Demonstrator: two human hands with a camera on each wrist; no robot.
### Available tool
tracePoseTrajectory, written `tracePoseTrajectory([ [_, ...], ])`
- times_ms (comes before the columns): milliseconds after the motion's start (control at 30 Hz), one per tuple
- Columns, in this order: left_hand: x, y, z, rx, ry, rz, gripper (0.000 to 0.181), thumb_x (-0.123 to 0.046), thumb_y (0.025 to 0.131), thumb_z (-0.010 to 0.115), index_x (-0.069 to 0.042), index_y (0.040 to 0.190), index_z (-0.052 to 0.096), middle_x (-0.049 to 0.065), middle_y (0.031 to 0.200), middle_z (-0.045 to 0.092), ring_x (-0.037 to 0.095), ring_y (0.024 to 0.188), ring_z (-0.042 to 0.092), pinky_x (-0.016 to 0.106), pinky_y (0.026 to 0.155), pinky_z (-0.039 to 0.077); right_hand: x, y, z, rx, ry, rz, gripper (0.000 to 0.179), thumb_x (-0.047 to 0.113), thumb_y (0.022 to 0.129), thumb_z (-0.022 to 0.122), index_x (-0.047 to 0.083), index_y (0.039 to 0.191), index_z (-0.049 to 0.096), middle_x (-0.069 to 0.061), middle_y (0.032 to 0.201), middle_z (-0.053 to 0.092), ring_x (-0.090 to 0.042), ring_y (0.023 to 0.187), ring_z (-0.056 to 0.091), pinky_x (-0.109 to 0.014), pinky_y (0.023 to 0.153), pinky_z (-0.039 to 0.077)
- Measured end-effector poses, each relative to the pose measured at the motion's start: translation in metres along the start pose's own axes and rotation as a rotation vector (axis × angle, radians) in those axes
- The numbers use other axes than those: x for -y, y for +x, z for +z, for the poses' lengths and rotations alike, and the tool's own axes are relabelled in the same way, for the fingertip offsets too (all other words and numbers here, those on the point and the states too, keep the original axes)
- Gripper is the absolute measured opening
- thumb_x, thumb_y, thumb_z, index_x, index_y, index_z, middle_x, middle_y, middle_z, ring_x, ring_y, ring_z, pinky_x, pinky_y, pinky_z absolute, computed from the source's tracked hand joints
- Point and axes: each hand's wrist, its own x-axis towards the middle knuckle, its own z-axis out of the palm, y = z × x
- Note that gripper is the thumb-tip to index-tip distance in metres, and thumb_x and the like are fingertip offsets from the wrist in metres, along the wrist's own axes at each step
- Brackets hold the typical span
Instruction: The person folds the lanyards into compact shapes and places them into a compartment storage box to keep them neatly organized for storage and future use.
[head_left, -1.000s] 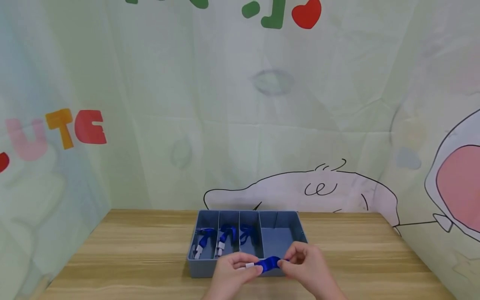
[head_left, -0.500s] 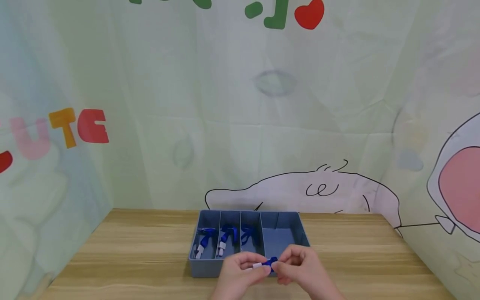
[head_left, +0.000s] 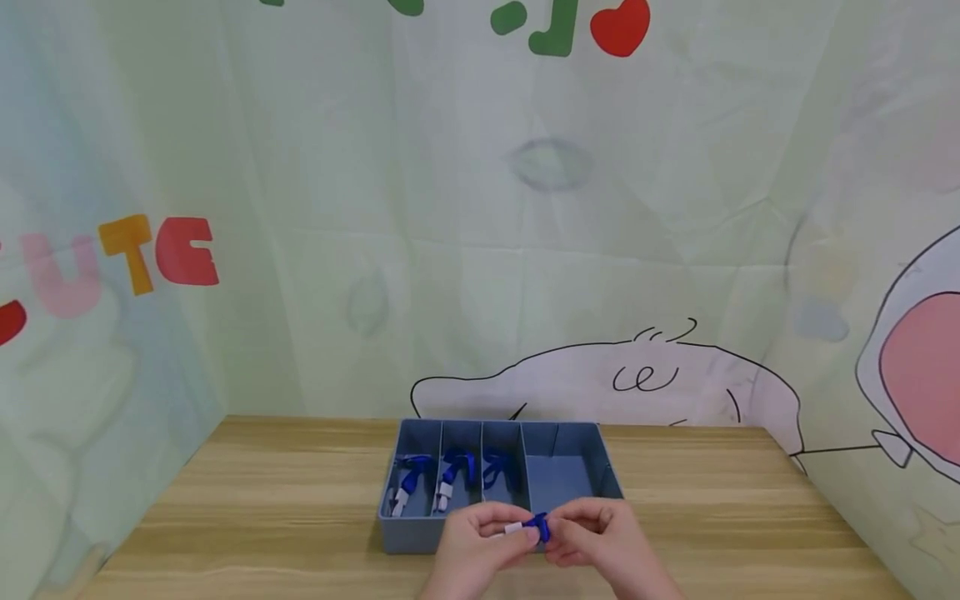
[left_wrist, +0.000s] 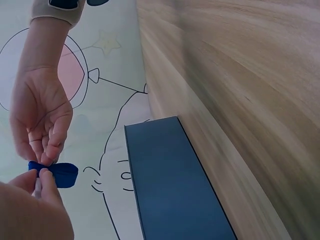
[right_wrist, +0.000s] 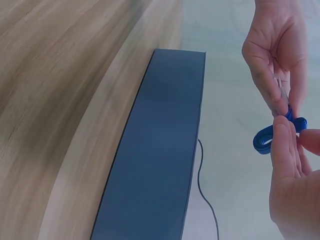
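Observation:
Above the front of the blue-grey divided box (head_left: pixel 411 536), my left hand (head_left: pixel 476 550) pinches a blue lanyard (head_left: pixel 543 527) near its white plastic clip (head_left: pixel 513 527). My right hand (head_left: pixel 607 542) has its fingertips and thumb on the blue strap, close against the left fingertips. In the right wrist view the strap (right_wrist: pixel 263 141) is folded into a small loop beside the right fingers. A flat fold of it (left_wrist: pixel 66 176) sticks out past the fingers in the left wrist view. Part of the clip is hidden by the left fingers.
Three narrow compartments of the box hold blue lanyards: left (head_left: pixel 411 475), middle (head_left: pixel 457 467) and third (head_left: pixel 497 468). The wide right compartment (head_left: pixel 558 479) shows its bare floor. Under the box is a wooden table (head_left: pixel 300 500), with a printed curtain (head_left: pixel 465 250) behind.
My right hand has moved left towards the left hand. The blue strap between them, stretched out earlier, is now bunched into a short fold. The box has stayed in place.

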Motion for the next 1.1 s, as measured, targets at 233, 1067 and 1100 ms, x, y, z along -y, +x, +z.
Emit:
tracePoseTrajectory([
  [233, 0.001, 0.0, -0.003, 0.023, -0.017, -0.017, 0.023, -0.006, 0.083, 0.067, 0.009, 0.101, 0.064, 0.006, 0.084, 0.069, 0.011, 0.074, 0.065, 0.031, 0.072, 0.055, -0.002, 0.001, 0.007, -0.069, -0.063, -0.043, 0.031, 0.018, 0.086, 0.067, -0.01, 0.098, 0.063, -0.008, 0.08, 0.069, -0.015, 0.07, 0.065, -0.03, 0.066, 0.056],
  [1067, 0.002, -0.003, -0.017, 0.194, 0.024, -0.035, 0.028, -0.016, 0.076, 0.078, 0.002, 0.094, 0.066, 0.002, 0.078, 0.068, 0.014, 0.073, 0.058, 0.023, 0.067, 0.046, -0.022, 0.003, -0.014, 0.385, 0.291, 0.074, 0.019, 0.013, 0.095, 0.053, 0.014, 0.104, 0.069, 0.0, 0.095, 0.07, -0.012, 0.088, 0.065, -0.027, 0.089, 0.048],
  [1100, 0.002, -0.002, -0.016, 0.196, 0.017, -0.037, 0.027, -0.016, 0.076, 0.077, 0.002, 0.094, 0.066, 0.002, 0.077, 0.067, 0.014, 0.073, 0.058, 0.024, 0.068, 0.046, -0.022, 0.003, -0.015, 0.4, 0.298, 0.056, 0.02, 0.011, 0.095, 0.053, 0.014, 0.104, 0.071, 0.0, 0.096, 0.07, -0.011, 0.089, 0.066, -0.027, 0.089, 0.048],
])
